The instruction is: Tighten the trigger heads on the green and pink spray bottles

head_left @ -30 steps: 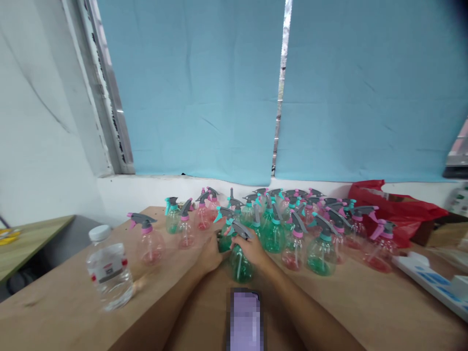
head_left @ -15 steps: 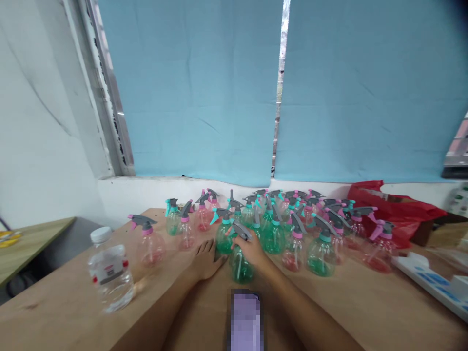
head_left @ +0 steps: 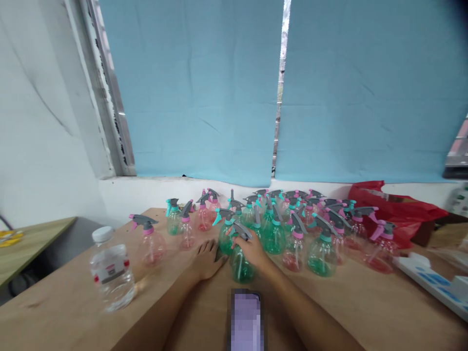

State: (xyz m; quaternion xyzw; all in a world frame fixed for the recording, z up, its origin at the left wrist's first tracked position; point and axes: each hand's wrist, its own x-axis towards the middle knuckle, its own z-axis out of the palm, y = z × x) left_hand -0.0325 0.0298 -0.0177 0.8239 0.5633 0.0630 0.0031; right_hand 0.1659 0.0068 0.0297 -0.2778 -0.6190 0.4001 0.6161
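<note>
My right hand (head_left: 251, 246) is wrapped round the neck of a green spray bottle (head_left: 242, 268) with a grey trigger head. This bottle stands upright on the brown table (head_left: 204, 312), in front of the others. My left hand (head_left: 209, 261) lies flat on the tabletop just left of it, fingers stretched out and holding nothing. Right behind is another green spray bottle (head_left: 225, 239) with a turquoise nozzle. A pink spray bottle (head_left: 293, 253) and a green spray bottle (head_left: 322, 258) stand to the right. Nearest my body lies a phone (head_left: 247, 319), its screen blurred out.
A water bottle (head_left: 112, 273) and a pink spray bottle (head_left: 152, 246) stand at the left. Several more spray bottles crowd the back. On the right are a red plastic bag (head_left: 398, 209) and a white-and-blue tray-like object (head_left: 431, 282). A blue curtain (head_left: 204, 87) hangs behind.
Almost nothing differs. Both hands keep their places, the right one still on the green spray bottle; the whole view has shifted very slightly.
</note>
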